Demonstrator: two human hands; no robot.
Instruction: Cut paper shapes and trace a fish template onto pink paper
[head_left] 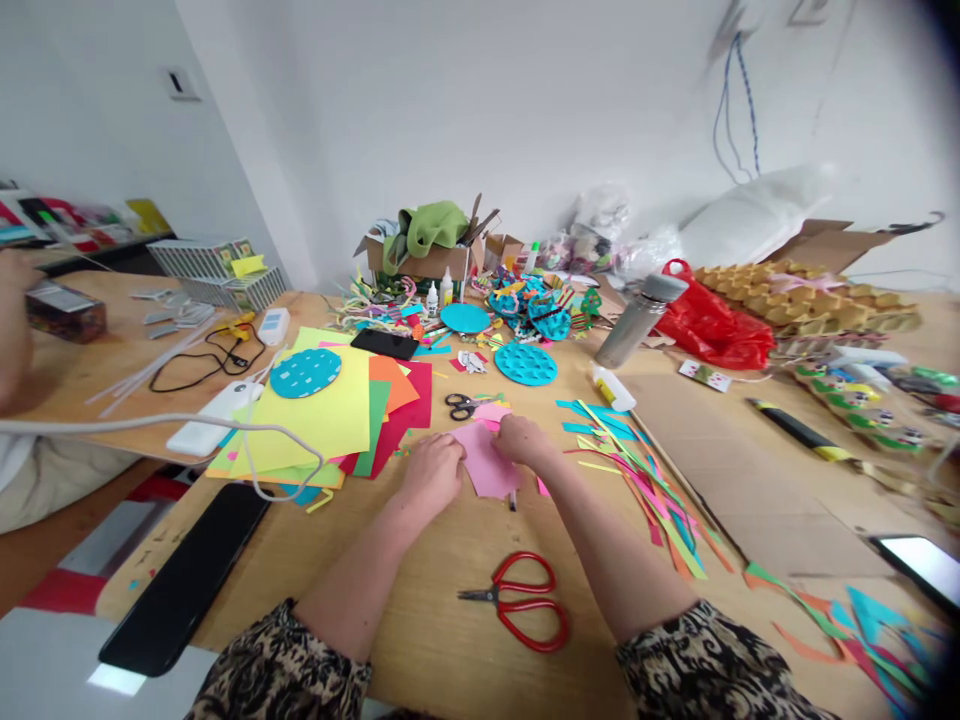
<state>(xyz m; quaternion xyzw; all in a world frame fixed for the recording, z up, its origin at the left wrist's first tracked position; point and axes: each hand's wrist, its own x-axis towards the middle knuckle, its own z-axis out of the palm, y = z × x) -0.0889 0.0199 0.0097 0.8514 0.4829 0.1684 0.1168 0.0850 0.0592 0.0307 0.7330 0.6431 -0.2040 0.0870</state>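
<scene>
A piece of pink paper (486,468) lies between my two hands on the wooden table. The fingers of my left hand (435,470) are closed on its left edge. At the upper right of the sheet, my right hand (521,440) is curled with its fingers pressed together on the paper; the fingertips are partly hidden. Smaller pink scraps (493,411) lie just beyond. A pen (513,500) pokes out from under the sheet. Red-handled scissors (525,602) rest nearer to me, and small black scissors (460,405) lie behind the paper.
Coloured paper sheets (337,430) are stacked at left, with a white cable (150,425) across them. Paper strips (645,470), cardboard (735,470) and a steel bottle (637,322) are at right. A black phone (385,344) lies behind. Another person's arm (13,330) shows at far left.
</scene>
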